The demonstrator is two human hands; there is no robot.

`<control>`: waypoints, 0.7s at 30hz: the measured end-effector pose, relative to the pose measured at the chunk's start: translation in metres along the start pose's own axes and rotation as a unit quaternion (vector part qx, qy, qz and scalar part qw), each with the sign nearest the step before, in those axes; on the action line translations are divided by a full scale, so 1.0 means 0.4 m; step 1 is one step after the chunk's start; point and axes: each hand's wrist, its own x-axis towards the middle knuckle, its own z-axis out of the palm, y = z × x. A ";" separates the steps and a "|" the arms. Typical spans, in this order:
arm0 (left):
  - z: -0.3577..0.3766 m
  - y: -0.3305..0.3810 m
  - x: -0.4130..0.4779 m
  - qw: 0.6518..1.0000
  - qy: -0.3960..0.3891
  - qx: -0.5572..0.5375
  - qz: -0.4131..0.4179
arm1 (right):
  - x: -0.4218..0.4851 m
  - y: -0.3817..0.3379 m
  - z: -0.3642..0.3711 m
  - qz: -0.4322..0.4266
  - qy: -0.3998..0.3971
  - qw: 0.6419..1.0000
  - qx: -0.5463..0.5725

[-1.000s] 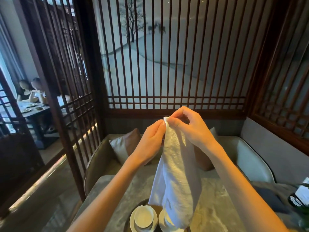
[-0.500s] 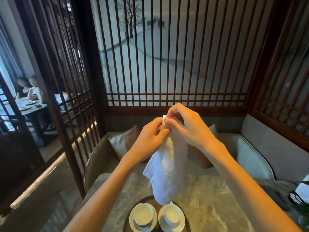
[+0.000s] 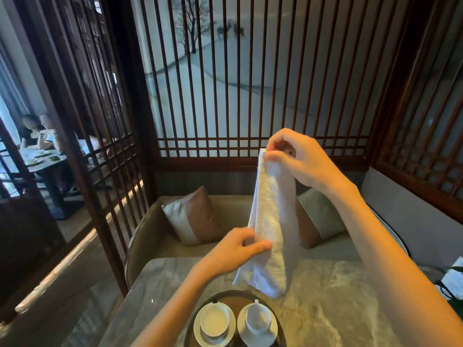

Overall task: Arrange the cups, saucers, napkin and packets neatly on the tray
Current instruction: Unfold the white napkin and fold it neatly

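A white cloth napkin (image 3: 271, 221) hangs in the air above the table, folded into a long strip. My right hand (image 3: 298, 159) pinches its top corner up high. My left hand (image 3: 238, 249) pinches its left edge lower down, thumb across the front. Below, a round dark tray (image 3: 230, 296) holds two white cups, each on a white saucer: the left cup (image 3: 215, 321) and the right cup (image 3: 258, 320) stand side by side. No packets are in view.
The tray rests on a grey marble table (image 3: 325, 309). Behind it runs a curved bench with cushions (image 3: 195, 216). Dark wooden lattice screens (image 3: 225, 96) close in the booth. People sit at another table at far left. A dark object (image 3: 451, 281) lies at the table's right edge.
My left hand let go of the napkin's top and slid down its left edge to the lower part. The napkin now hangs stretched as a narrower strip. My right hand still holds the top.
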 end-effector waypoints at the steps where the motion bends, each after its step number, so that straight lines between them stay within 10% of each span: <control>1: 0.007 -0.016 -0.008 1.000 -0.013 -0.006 -0.002 | 0.001 0.008 -0.013 0.004 0.011 1.000 -0.003; 21: -0.143 -0.106 -0.053 0.977 0.171 -0.107 -0.062 | -0.110 0.191 -0.069 0.102 0.224 0.964 0.104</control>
